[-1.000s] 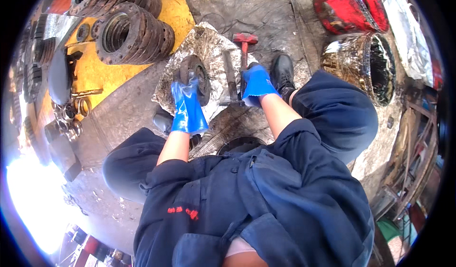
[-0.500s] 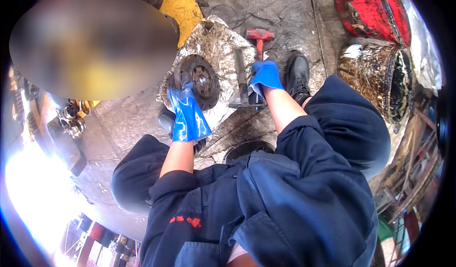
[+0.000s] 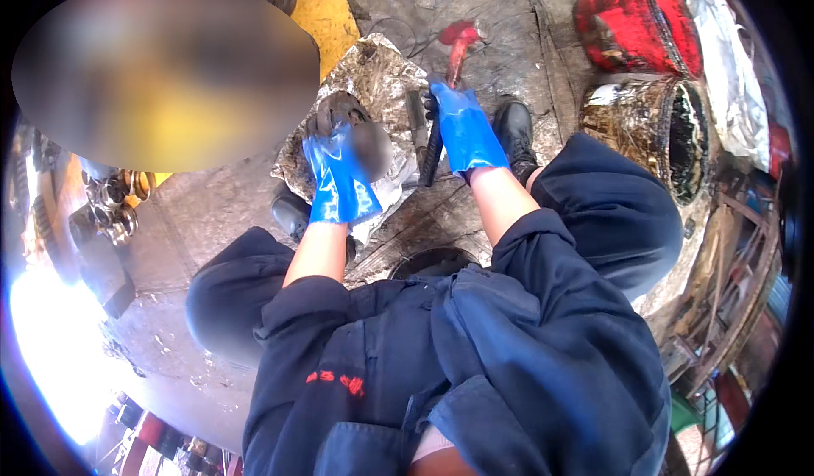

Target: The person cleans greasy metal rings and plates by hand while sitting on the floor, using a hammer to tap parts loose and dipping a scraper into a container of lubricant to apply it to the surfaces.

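Note:
My left hand, in a blue glove with darkened fingers, grips the upper left side of a dark, greasy round metal part. Part of that piece is blurred, and my fingers cover some of its rim. It sits over a crumpled, oil-stained sheet. To the right, my right hand, also gloved in blue, is closed around the handle of a red sledgehammer. The hammer's head points away from me, and its black grip end extends below my hand. Between both hands lies a flat dark metal bar.
A red bucket and a grimy bucket on its side are at the right. Near my right hand is my black boot. Metal fittings lie at left; a dark round container is close to me.
The sledgehammer has swung in my right hand, its handle now tilted and its black grip showing below the glove. My left hand and the round part have shifted slightly.

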The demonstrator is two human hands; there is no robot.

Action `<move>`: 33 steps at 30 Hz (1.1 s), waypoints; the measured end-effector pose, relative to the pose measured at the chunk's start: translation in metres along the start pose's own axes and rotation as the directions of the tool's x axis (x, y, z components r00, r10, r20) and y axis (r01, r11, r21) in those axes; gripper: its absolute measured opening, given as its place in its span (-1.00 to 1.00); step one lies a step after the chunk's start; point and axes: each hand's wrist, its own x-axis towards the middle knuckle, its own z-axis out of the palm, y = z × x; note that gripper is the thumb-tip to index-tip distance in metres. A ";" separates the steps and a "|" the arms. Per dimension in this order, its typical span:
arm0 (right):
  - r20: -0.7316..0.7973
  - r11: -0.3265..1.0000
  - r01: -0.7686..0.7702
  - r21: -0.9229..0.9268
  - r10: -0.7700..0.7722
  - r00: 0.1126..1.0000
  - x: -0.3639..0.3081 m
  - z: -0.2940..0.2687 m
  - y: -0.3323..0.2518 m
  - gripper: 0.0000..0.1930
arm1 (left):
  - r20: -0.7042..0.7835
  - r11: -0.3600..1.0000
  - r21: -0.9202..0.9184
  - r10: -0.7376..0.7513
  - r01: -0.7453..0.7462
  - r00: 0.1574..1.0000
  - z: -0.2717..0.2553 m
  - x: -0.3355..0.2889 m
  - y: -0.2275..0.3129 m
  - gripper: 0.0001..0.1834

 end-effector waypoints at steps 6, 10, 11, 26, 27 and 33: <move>0.173 0.916 -0.370 -0.156 0.395 0.902 -0.001 0.007 0.021 -0.45 | 0.035 0.989 -0.141 -0.034 0.038 0.999 0.001 0.008 0.006 -0.40; 0.441 0.794 -0.182 -0.580 0.494 0.750 -0.042 0.022 0.045 -0.58 | 0.033 0.978 -0.199 -0.051 0.057 0.998 -0.003 0.012 0.009 -0.41; 0.385 0.808 -0.331 -0.488 0.539 0.749 -0.052 0.028 0.048 -0.59 | 0.031 0.975 -0.211 -0.058 0.063 0.998 -0.005 0.013 0.008 -0.41; 0.476 0.856 -0.474 -0.206 0.511 0.716 -0.019 0.036 0.033 -0.71 | 0.087 0.942 -0.297 -0.137 0.157 0.987 -0.014 0.015 0.010 -0.42; 0.557 0.818 -0.463 -0.342 0.573 0.601 -0.027 0.048 0.038 -0.70 | 0.079 0.940 -0.299 -0.147 0.164 0.986 -0.019 0.012 0.007 -0.43; 0.485 0.805 -0.575 -0.149 0.566 0.667 -0.012 0.040 0.077 -0.70 | 0.052 0.932 -0.316 -0.167 0.175 0.985 -0.047 0.009 -0.006 -0.43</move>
